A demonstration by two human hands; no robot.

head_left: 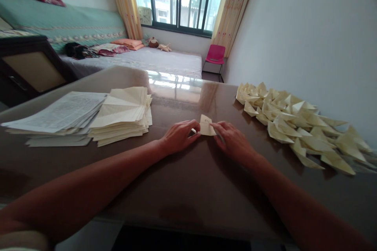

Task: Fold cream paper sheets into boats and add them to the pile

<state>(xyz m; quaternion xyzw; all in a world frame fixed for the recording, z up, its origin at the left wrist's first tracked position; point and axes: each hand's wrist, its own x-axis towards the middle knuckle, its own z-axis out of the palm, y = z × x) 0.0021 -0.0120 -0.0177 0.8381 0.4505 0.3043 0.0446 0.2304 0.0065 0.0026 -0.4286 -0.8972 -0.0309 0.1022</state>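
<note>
A small folded piece of cream paper [207, 125] lies at the middle of the table, between my two hands. My left hand [182, 135] pinches its left edge between thumb and fingers. On the other side, my right hand [231, 139] has its fingertips closed at the paper's right edge, with the index finger on its face. To the left stands a stack of creased cream paper sheets [120, 111]. Many folded paper boats [294, 115] are spread in a cluster on the right side.
A pile of printed sheets [64, 111] lies left of the creased stack, partly touching it. The glossy brown table [182, 188] reflects the window. Behind it are a bed [171, 60], a pink chair [215, 55] and a dark cabinet [32, 66].
</note>
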